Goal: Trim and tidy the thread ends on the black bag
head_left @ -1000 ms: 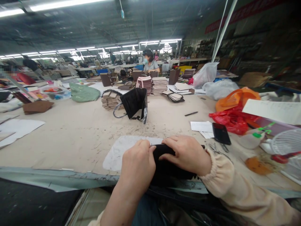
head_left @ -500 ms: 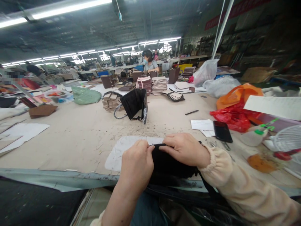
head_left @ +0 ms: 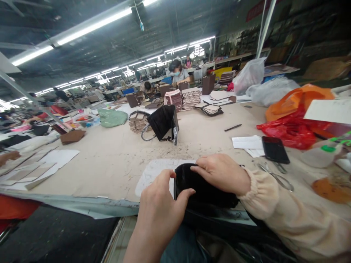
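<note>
A black bag (head_left: 211,190) with a curved, dark-edged rim lies at the table's front edge, its dark inside facing me. My right hand (head_left: 223,173) is closed over the bag's upper rim, fingers behind and thumb in front. At the bag's left end is my left hand (head_left: 164,199), thumb and fingers apart; the index fingertip touches the rim while the thumb reaches across the opening. A white sheet (head_left: 148,175) lies partly under the bag. Farther back stands another black bag (head_left: 162,122) with wrapped handles.
To the right are scissors (head_left: 276,177), a phone (head_left: 275,149), papers (head_left: 244,142), a red plastic bag (head_left: 290,131) and a clear bottle (head_left: 319,157). Stacked pieces (head_left: 191,98), a pen (head_left: 233,127) and a green bag (head_left: 112,117) lie farther back. A co-worker (head_left: 179,75) sits beyond.
My left thumb and fingers have spread from their pinch on the rim, and the bag's opening shows wider. My right hand stays on the rim. The view has shifted and tilted.
</note>
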Action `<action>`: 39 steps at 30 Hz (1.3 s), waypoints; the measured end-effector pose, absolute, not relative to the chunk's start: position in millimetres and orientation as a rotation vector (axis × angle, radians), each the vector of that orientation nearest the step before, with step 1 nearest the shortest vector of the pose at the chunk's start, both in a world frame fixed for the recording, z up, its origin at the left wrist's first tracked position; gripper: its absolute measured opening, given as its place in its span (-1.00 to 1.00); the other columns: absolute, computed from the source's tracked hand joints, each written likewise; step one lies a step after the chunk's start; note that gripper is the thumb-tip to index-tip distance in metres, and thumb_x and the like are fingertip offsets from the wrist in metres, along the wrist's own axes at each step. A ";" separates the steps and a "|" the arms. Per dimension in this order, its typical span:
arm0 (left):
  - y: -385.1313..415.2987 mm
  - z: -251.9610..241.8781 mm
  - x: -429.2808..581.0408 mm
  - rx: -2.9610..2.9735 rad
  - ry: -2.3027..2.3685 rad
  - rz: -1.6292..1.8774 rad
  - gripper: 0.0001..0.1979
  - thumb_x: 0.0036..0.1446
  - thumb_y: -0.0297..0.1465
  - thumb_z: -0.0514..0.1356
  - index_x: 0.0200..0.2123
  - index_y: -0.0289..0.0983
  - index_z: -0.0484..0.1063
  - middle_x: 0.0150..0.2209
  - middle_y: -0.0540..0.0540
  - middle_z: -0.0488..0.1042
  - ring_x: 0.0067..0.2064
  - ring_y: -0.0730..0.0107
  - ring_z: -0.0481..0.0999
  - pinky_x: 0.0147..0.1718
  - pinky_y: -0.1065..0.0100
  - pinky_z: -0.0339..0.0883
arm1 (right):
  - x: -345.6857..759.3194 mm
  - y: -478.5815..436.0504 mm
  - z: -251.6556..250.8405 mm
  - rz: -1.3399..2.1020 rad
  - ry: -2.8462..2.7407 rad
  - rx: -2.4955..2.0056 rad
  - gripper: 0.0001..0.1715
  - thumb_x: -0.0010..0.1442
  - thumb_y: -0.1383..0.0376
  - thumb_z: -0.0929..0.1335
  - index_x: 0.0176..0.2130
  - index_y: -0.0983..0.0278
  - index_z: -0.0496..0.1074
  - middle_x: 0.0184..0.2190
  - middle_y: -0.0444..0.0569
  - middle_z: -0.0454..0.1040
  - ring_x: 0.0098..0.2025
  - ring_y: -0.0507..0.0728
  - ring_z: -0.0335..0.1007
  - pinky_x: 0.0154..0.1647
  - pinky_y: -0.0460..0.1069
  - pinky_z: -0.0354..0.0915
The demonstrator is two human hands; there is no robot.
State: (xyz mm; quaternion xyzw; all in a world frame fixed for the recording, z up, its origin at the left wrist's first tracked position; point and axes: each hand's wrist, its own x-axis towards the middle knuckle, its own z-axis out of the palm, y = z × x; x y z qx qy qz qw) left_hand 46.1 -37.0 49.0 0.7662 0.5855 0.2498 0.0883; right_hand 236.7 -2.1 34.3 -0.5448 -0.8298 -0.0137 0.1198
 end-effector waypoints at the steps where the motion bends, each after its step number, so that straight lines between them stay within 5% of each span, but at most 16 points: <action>1: -40.3 49.0 46.7 2.253 1.761 0.712 -0.64 -0.06 -0.19 0.23 -0.18 -0.18 0.30 -0.24 -0.09 0.51 -0.22 0.15 0.50 -0.27 0.20 0.32 | 236.2 -1.9 34.0 -0.045 -2.422 -1.601 -0.48 0.29 0.07 0.08 -0.46 0.23 0.40 -0.45 -0.08 0.49 -0.43 0.06 0.34 -0.45 -0.04 -0.03; 8: -39.9 38.7 42.9 2.007 1.561 0.683 -0.54 0.05 -0.45 0.10 0.03 -0.18 0.07 -0.07 -0.15 0.47 -0.07 0.24 0.47 -0.12 0.19 0.32 | 235.5 -3.7 42.6 -0.115 -2.456 -1.646 -0.47 0.27 0.08 0.08 -0.43 0.24 0.46 -0.43 -0.01 0.52 -0.40 0.11 0.40 -0.44 -0.03 0.04; 15: 5.3 53.4 28.3 2.058 1.284 0.646 -0.60 0.02 -0.57 0.03 -0.04 -0.18 0.14 -0.15 -0.08 0.50 -0.14 0.38 0.49 -0.14 0.29 0.35 | 252.0 14.9 65.5 0.045 -2.697 -1.494 -0.52 0.19 0.09 0.18 -0.50 0.25 0.51 -0.54 0.01 0.51 -0.48 0.09 0.37 -0.50 -0.05 0.05; 24: -3.9 57.0 58.8 2.581 1.578 0.668 -0.82 -0.03 -0.34 0.24 -0.29 -0.18 0.43 0.00 -0.10 0.40 -0.01 0.17 0.39 -0.05 0.17 0.26 | 259.1 12.5 50.3 0.426 -2.553 -1.427 -0.44 0.22 0.07 0.14 -0.53 0.29 0.49 -0.65 -0.06 0.42 -0.60 -0.01 0.22 -0.54 -0.11 0.05; 30: 8.7 47.4 60.0 2.547 1.610 0.644 -0.86 0.10 -0.37 0.11 -0.45 -0.21 0.43 -0.39 -0.02 0.50 -0.31 0.37 0.46 -0.30 0.36 0.26 | 259.5 13.5 49.8 0.393 -2.560 -1.375 -0.45 0.23 0.08 0.15 -0.54 0.29 0.49 -0.64 -0.05 0.42 -0.59 0.00 0.23 -0.52 -0.10 0.07; 39: 16.6 50.2 66.0 2.593 1.772 0.550 -0.80 0.11 -0.33 0.07 -0.50 -0.24 0.39 -0.46 -0.04 0.49 -0.40 0.37 0.44 -0.41 0.37 0.16 | 260.9 16.1 48.2 0.372 -2.568 -1.378 -0.46 0.23 0.08 0.16 -0.55 0.29 0.47 -0.64 -0.06 0.42 -0.59 -0.01 0.23 -0.51 -0.10 0.07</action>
